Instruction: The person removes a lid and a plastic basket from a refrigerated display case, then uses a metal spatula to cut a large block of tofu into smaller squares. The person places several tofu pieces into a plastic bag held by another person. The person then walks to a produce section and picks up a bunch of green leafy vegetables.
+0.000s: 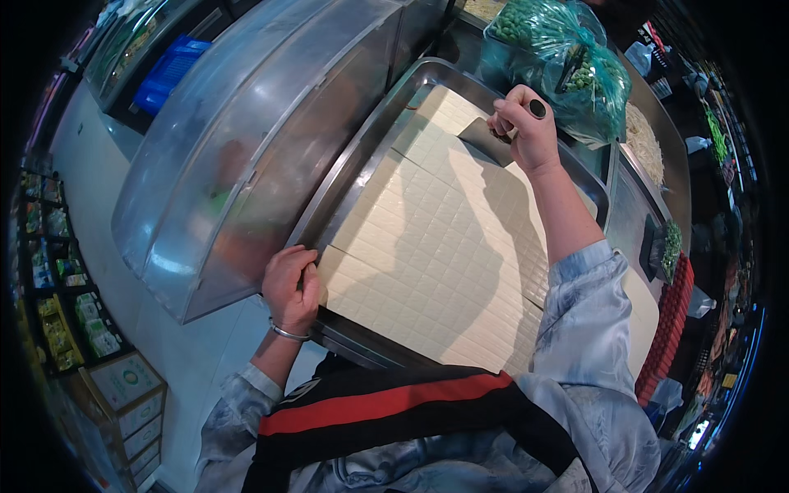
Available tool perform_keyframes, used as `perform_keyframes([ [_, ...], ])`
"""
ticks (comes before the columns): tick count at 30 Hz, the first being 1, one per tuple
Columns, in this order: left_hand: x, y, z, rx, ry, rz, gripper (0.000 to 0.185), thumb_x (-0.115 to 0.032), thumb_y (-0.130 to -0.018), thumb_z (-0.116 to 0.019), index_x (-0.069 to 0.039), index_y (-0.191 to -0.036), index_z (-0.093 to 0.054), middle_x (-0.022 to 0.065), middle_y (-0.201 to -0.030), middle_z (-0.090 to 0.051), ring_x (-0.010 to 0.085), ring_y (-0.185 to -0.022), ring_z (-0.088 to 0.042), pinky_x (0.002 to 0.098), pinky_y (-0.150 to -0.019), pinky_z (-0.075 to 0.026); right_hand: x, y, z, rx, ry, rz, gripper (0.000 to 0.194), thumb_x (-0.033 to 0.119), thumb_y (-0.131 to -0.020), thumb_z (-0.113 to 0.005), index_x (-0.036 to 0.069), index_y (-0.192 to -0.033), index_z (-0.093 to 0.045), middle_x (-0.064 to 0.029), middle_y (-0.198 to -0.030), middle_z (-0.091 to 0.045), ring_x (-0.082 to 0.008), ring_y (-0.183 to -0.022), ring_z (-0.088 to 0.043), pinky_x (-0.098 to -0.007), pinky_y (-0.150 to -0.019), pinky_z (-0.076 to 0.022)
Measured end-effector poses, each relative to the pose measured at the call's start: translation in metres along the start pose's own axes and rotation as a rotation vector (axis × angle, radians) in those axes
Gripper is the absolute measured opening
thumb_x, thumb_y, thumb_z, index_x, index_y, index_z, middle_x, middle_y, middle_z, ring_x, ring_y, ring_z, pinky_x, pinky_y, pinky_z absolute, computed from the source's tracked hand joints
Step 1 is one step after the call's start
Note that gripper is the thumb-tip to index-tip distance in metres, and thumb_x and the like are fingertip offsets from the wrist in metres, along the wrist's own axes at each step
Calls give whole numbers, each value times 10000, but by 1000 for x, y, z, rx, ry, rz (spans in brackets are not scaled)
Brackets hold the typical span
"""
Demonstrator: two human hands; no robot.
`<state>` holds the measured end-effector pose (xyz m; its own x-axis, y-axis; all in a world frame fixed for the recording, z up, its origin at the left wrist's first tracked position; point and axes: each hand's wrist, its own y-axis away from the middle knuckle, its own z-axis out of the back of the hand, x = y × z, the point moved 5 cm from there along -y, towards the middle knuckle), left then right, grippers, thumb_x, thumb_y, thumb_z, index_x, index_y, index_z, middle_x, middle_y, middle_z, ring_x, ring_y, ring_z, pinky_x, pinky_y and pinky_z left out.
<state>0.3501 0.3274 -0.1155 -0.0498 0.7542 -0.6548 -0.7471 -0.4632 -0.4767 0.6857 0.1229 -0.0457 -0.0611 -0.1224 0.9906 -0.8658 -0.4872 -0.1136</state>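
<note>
A large metal tray (345,166) holds slabs of white tofu (425,240) scored into squares. My right hand (527,129) grips the dark handle of a broad flat metal blade (484,140), a scraper or cleaver, near the tray's far right side. The blade rests on or in the tofu; how deep it sits cannot be told. At the tray's near left edge rests my left hand (291,288), fingers loosely curled, with a bracelet on the wrist. Whether it grips the rim cannot be told. My arm and head cast shadows over the tofu.
A curved clear plastic cover (246,154) stands along the tray's left side. Green plastic bags (579,74) of green beans or peas lie beyond the tray. Pale shreds (644,145) fill a container at the right, near a red basket edge (666,333). Cardboard boxes (126,382) stand at lower left.
</note>
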Motion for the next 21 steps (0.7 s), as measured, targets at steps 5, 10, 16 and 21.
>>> perform_keyframes([
  [5, -2, -2, 0, 1, -11, -6, 164, 7, -751, -601, -40, -894, -665, 105, -881, -676, 322, -902, -646, 391, -813, -496, 4, 10, 15, 27, -6, -6, 247, 86, -802, -639, 91, -673, -429, -14, -577, -418, -128, -525, -411, -310, -610, -424],
  [10, -4, -3, 1, 21, -22, -15, 164, 10, -762, -591, -36, -903, -660, 115, -894, -672, 325, -907, -640, 398, -820, -491, 8, 21, 31, 31, -2, -29, 244, 93, -782, -652, 94, -672, -434, -5, -579, -421, -118, -535, -430, -297, -617, -424],
  [16, -1, 2, -1, 40, -19, -15, 166, 10, -773, -589, -37, -917, -658, 112, -925, -668, 316, -937, -625, 397, -836, -480, 11, 35, 47, 14, -13, -15, 246, 73, -754, -670, 91, -650, -449, 18, -579, -449, -79, -515, -438, -273, -585, -464],
  [21, -1, 3, -2, 71, -53, -44, 190, 15, -782, -588, -38, -953, -651, 111, -944, -660, 313, -947, -617, 394, -846, -474, 13, 46, 64, 2, -26, -30, 247, 73, -759, -667, 94, -650, -446, 23, -579, -445, -76, -519, -437, -276, -595, -472],
])
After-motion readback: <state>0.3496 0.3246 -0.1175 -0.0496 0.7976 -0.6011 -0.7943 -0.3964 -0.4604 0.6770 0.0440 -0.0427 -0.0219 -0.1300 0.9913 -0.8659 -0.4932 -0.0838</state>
